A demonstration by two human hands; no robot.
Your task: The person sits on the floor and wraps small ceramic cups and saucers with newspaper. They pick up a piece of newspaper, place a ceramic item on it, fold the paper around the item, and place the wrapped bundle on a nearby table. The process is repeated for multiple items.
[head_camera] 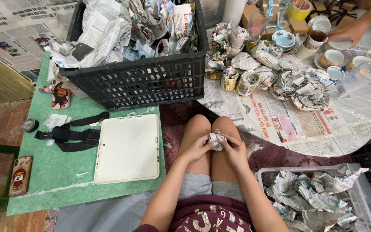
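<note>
Both hands, the left hand (198,147) and the right hand (232,148), grip a small newspaper bundle (216,141) above the knees. The paper hides what is inside. Another person's hand (349,31) touches a white dish (340,44) on the table (344,129), its arm cut off.

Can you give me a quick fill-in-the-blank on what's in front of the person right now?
1. Both hands, the left hand and the right hand, hold a small bundle wrapped in ____.
2. The black crate is filled with crumpled ____.
3. The cream-coloured lid lies flat on a ____ mat.
4. Another person's hand reaches among the cups at the ____ right of the view.

Missing words: newspaper; newspaper; green; top
</note>
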